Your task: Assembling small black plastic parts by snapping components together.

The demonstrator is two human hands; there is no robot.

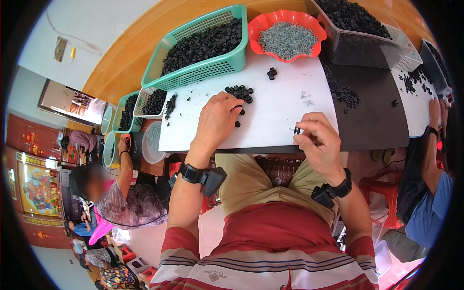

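Note:
My right hand (318, 137) is closed near the front edge of the white board. It pinches a small black plastic part (297, 130) between thumb and fingertips, with a thin metal pin or nail sticking out to the left. My left hand (217, 118) rests on the board, its fingers curled together beside a small cluster of round black plastic parts (245, 92). The fingers partly hide whatever the left fingertips grip. One loose black part (237, 124) lies by the left thumb. Several loose nails (307, 99) lie beyond my right hand.
At the back stand a green basket (193, 75) of black parts, a red scalloped bowl (253, 21) of nails and a clear bin (360, 50) of black parts. More parts (343, 94) lie on the dark surface. A person (130, 193) works at left, another (435, 193) at right.

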